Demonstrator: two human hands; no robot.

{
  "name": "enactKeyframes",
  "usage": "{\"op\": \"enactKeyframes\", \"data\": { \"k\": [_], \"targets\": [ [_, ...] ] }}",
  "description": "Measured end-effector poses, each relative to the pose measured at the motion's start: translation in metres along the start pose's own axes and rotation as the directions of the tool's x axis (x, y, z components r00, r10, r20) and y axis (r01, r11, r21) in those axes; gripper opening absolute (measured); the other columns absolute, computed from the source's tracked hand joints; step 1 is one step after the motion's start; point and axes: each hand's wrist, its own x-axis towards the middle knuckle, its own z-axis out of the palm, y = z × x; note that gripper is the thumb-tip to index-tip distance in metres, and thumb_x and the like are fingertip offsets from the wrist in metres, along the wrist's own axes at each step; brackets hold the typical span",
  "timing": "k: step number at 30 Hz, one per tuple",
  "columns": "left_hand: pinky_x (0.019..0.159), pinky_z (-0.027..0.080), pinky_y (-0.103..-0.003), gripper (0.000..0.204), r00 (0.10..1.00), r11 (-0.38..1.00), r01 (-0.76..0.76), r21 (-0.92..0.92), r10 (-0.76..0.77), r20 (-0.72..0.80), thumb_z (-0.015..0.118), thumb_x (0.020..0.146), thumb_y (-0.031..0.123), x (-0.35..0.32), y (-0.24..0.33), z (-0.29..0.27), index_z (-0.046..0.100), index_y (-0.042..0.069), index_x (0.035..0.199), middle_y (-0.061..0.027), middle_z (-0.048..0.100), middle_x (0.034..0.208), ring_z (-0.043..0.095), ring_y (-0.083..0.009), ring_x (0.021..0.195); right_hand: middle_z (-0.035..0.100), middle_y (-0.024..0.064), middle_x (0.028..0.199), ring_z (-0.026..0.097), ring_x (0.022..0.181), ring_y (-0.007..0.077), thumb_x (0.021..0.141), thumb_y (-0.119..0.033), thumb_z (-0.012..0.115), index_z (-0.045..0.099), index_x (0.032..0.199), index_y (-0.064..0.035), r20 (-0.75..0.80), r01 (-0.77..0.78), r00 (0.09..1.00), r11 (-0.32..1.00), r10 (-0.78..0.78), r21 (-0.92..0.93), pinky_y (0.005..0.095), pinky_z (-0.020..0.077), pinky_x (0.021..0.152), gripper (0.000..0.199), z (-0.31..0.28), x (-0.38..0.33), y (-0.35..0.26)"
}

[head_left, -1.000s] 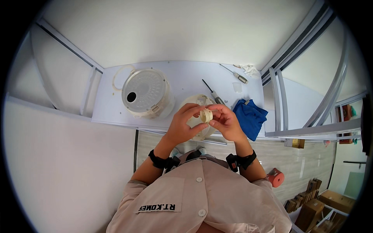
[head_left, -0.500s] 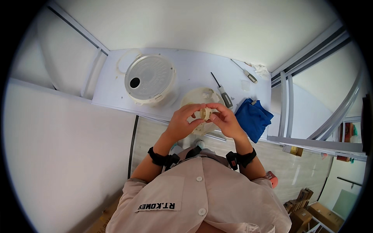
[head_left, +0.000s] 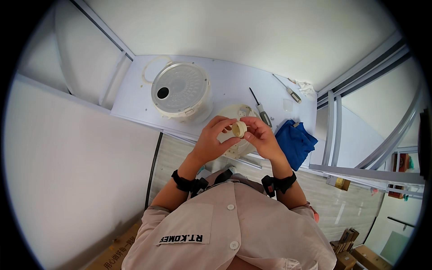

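Observation:
A small, round, cream plastic part, ring-like with a hollow face (head_left: 239, 129), is held up between both hands. My left hand (head_left: 210, 141) reaches its left side, index fingertip at the upper rim and thumb at the lower one. On the other side my right hand (head_left: 264, 141) pinches the part between thumb and fingers. Beneath them lies a wide cream plastic shell (head_left: 226, 112) near the table's front edge, partly covered by my hands. A screwdriver with a grey handle (head_left: 264, 118) rests just beyond my right hand.
On the left stands a white round appliance body with a silver disc (head_left: 184, 85) and a dark hole; a cream loop (head_left: 146, 72) lies behind it. To the right are a blue cloth (head_left: 294, 141), a second screwdriver (head_left: 293, 94) and crumpled white tissue (head_left: 307, 87). Grey frame posts (head_left: 330, 128) border the table.
The round part has turned in my fingers, so its hollow face shows more toward me. My view has shifted slightly, and the table things sit a little farther right.

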Motion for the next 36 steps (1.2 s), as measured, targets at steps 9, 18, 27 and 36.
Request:
{"op": "enactKeyframes", "data": {
  "k": [9,18,27,36],
  "targets": [
    [0.084,0.059,-0.035,0.050,1.000,1.000,0.009,-0.006,-0.009,0.009,0.088,0.081,0.006,-0.002,-0.003,0.003,0.072,0.005,0.128,-0.0115,0.071,0.115,0.071,-0.0238,0.096,0.066,0.0062,0.127,0.064,0.115,0.0143,0.103,0.003,0.063,0.053,0.144,-0.0038,-0.024,0.023,0.999,0.999,-0.024,-0.040,0.0300,0.0537,0.096,0.042,0.003,-0.002,0.001],
    [0.088,0.060,-0.036,0.046,0.999,0.999,0.005,-0.038,-0.004,0.038,0.084,0.086,0.008,-0.006,-0.002,0.004,0.071,0.006,0.130,-0.0132,0.070,0.120,0.071,-0.0274,0.103,0.069,0.0062,0.119,0.067,0.108,0.0134,0.102,0.001,0.067,0.056,0.138,-0.0038,-0.085,0.026,0.996,0.996,-0.034,-0.088,0.0284,0.0541,0.092,0.038,0.009,-0.006,-0.003],
    [0.091,0.059,-0.038,0.058,0.998,0.995,0.039,0.095,-0.043,0.038,0.087,0.082,0.009,-0.014,-0.011,0.001,0.068,0.006,0.136,-0.0141,0.070,0.122,0.070,-0.0289,0.104,0.073,0.0077,0.111,0.070,0.104,0.0150,0.099,0.002,0.070,0.061,0.134,-0.0018,-0.170,0.057,0.979,0.952,-0.113,-0.302,0.0312,0.0555,0.096,0.037,0.010,-0.005,-0.001],
    [0.107,0.050,-0.048,0.057,0.994,0.934,0.095,0.345,-0.106,0.013,0.083,0.083,0.018,-0.041,-0.062,-0.004,0.065,0.005,0.136,-0.0185,0.069,0.128,0.061,-0.0397,0.126,0.075,0.0098,0.110,0.073,0.103,0.0177,0.095,0.001,0.073,0.063,0.133,-0.0006,-0.241,0.033,0.954,0.865,-0.176,-0.501,0.0337,0.0585,0.094,0.039,0.010,0.003,0.008]
  ]
}}
